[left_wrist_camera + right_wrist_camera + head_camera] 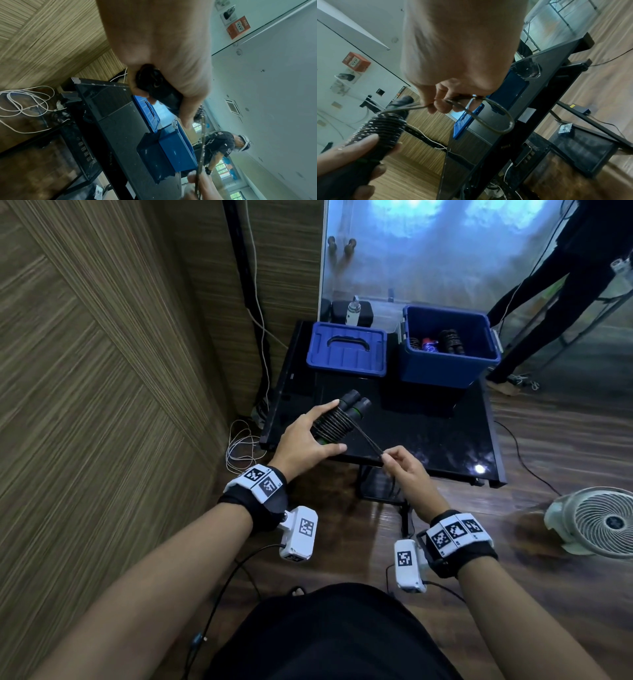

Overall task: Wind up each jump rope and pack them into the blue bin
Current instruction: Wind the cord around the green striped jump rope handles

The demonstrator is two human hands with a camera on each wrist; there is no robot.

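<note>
My left hand (308,436) grips a black jump rope (337,419) by its two handles held side by side, green rings near their ends, with cord wound in many turns round them. The same bundle (383,128) shows in the right wrist view. My right hand (399,462) pinches the last loop of cord (496,115), pulled taut from the bundle over the black table (428,436). The open blue bin (448,347) stands at the table's back right and holds several wound ropes (450,340).
The bin's blue lid (347,350) lies flat to the left of the bin. White cables (241,446) lie on the floor by the wood-panel wall. A white fan (596,522) sits on the floor at right. A person (221,147) stands beyond the table.
</note>
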